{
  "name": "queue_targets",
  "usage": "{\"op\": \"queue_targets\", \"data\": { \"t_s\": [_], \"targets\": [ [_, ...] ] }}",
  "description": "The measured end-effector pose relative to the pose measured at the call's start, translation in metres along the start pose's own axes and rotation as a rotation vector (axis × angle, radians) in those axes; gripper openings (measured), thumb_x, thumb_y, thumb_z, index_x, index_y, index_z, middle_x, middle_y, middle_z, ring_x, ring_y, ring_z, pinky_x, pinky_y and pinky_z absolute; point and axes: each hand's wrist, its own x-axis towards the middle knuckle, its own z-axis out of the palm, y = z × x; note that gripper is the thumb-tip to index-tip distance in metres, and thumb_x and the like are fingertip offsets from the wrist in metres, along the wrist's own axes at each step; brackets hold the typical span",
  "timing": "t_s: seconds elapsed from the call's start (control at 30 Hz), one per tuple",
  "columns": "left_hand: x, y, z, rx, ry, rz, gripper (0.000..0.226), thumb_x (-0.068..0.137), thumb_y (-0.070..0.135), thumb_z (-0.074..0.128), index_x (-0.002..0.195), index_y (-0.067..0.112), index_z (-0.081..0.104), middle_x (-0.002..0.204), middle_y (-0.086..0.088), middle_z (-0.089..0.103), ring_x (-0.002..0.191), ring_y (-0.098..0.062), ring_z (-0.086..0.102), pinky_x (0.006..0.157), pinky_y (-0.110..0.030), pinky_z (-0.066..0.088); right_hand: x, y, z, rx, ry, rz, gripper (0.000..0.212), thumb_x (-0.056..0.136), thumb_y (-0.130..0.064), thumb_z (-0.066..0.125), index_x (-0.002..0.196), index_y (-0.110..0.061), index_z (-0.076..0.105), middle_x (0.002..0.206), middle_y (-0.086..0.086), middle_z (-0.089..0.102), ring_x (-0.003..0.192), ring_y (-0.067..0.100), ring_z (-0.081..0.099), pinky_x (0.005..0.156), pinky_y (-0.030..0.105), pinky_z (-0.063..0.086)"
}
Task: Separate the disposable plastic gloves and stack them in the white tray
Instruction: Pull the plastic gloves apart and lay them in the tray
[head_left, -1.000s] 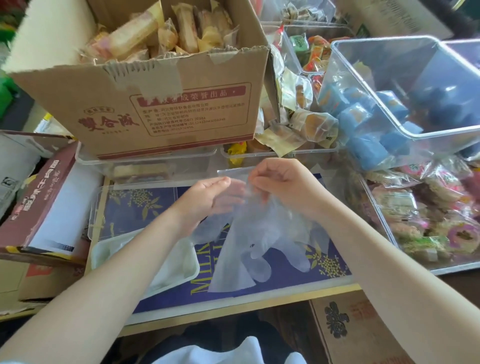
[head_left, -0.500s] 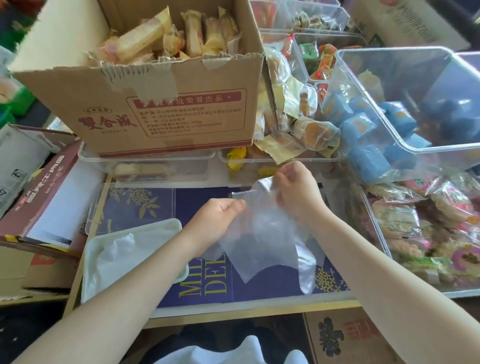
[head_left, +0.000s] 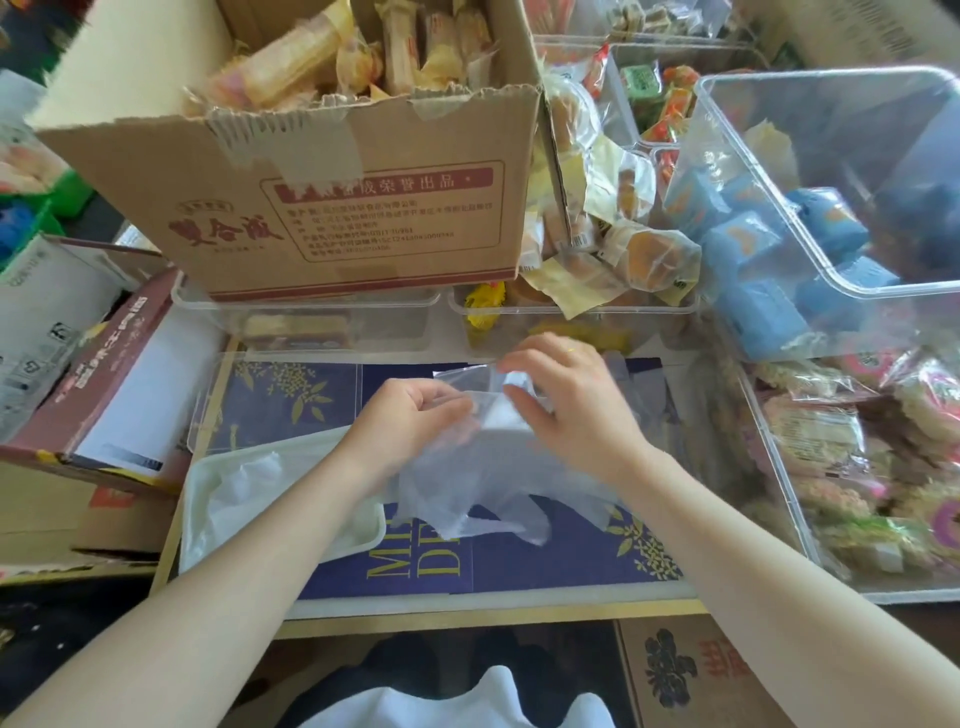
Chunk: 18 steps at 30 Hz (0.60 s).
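Both hands (head_left: 410, 426) (head_left: 576, 410) pinching fingers-down gloves (head_left: 483, 483)

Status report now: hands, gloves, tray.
Left hand and right hand both pinch the cuff end of the clear gloves, held above the blue mat. White tray at left, one glove in it. Left forearm crosses the tray's near corner.

Bare blue mat (head_left: 545, 566) lies open below my hands; the tray (head_left: 202, 525) bounds my left, the carton (head_left: 337, 208) blocks ahead, clear bins (head_left: 779, 519) wall my right.
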Motion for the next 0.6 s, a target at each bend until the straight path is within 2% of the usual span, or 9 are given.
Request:
{"op": "queue_targets", "data": {
  "t_s": [0.07, 0.17, 0.23, 0.27, 0.33, 0.43, 0.53, 0.6],
  "targets": [
    [-0.002, 0.002, -0.001, -0.019, -0.022, 0.021, 0.022, 0.085, 0.022, 0.066, 0.077, 0.003, 0.069, 0.066, 0.000, 0.056, 0.059, -0.005, 0.048, 0.056, -0.013, 0.040, 0.003, -0.014, 0.008, 0.028, -0.104, -0.039, 0.029, 0.085, -0.034, 0.053, 0.098, -0.012, 0.066, 0.092, 0.004, 0.063, 0.085, 0.023, 0.057, 0.078, 0.035, 0.042],
    [-0.003, 0.003, -0.008, -0.018, -0.018, 0.048, 0.037, 0.083, 0.031, 0.068, 0.069, -0.002, 0.059, 0.063, -0.004, 0.042, 0.060, -0.014, 0.036, 0.057, -0.025, 0.033, 0.007, -0.022, 0.015, 0.209, -0.230, 0.091, 0.029, 0.081, -0.029, 0.068, 0.103, -0.012, 0.063, 0.090, 0.002, 0.061, 0.079, 0.018, 0.056, 0.072, 0.032, 0.043],
    [-0.002, 0.002, -0.016, 0.016, -0.013, 0.072, 0.048, 0.082, 0.044, 0.066, 0.079, -0.004, 0.065, 0.069, -0.004, 0.052, 0.064, -0.018, 0.042, 0.065, -0.032, 0.035, 0.008, -0.023, 0.017, 0.332, -0.225, 0.173, 0.018, 0.082, -0.021, 0.070, 0.094, -0.012, 0.060, 0.079, -0.006, 0.057, 0.067, 0.004, 0.050, 0.064, 0.018, 0.039],
    [-0.002, 0.002, -0.019, 0.025, -0.007, 0.081, 0.046, 0.084, 0.046, 0.063, 0.085, 0.001, 0.070, 0.075, -0.002, 0.062, 0.067, -0.020, 0.052, 0.069, -0.033, 0.040, 0.008, -0.024, 0.017, 0.344, -0.199, 0.187, 0.013, 0.082, -0.018, 0.069, 0.087, -0.013, 0.059, 0.072, -0.011, 0.052, 0.063, 0.002, 0.047, 0.060, 0.015, 0.035],
    [-0.002, 0.000, -0.025, 0.029, 0.012, 0.073, 0.028, 0.092, 0.034, 0.055, 0.090, 0.013, 0.074, 0.086, 0.002, 0.073, 0.082, -0.016, 0.066, 0.080, -0.029, 0.047, 0.009, -0.022, 0.018, 0.302, -0.175, 0.213, 0.008, 0.083, -0.016, 0.068, 0.082, -0.011, 0.062, 0.068, -0.014, 0.047, 0.058, 0.001, 0.042, 0.057, 0.019, 0.034],
    [-0.002, -0.004, -0.032, -0.122, 0.023, -0.004, 0.030, 0.098, 0.023, 0.045, 0.085, 0.015, 0.071, 0.081, 0.000, 0.074, 0.076, -0.014, 0.069, 0.075, -0.026, 0.053, 0.011, -0.013, 0.010, 0.337, -0.165, 0.363, 0.004, 0.081, -0.013, 0.069, 0.081, -0.016, 0.066, 0.064, -0.010, 0.050, 0.054, 0.002, 0.040, 0.057, 0.026, 0.036],
    [0.000, -0.012, -0.047, -0.259, 0.015, -0.056, 0.033, 0.101, 0.023, 0.035, 0.095, 0.015, 0.066, 0.087, 0.001, 0.075, 0.081, -0.015, 0.071, 0.070, -0.022, 0.053, 0.013, -0.006, -0.005, 0.527, -0.140, 0.561, 0.010, 0.081, -0.009, 0.068, 0.075, -0.015, 0.064, 0.057, -0.011, 0.048, 0.053, 0.005, 0.039, 0.055, 0.021, 0.033],
    [0.001, -0.016, -0.057, -0.418, -0.007, -0.091, 0.034, 0.102, 0.024, 0.031, 0.103, 0.015, 0.063, 0.096, 0.001, 0.074, 0.089, -0.016, 0.070, 0.076, -0.026, 0.052, 0.014, -0.006, -0.015, 0.737, -0.170, 0.646, 0.014, 0.084, -0.006, 0.065, 0.073, -0.014, 0.063, 0.057, -0.012, 0.053, 0.054, 0.004, 0.044, 0.055, 0.020, 0.034]
  ]
}}
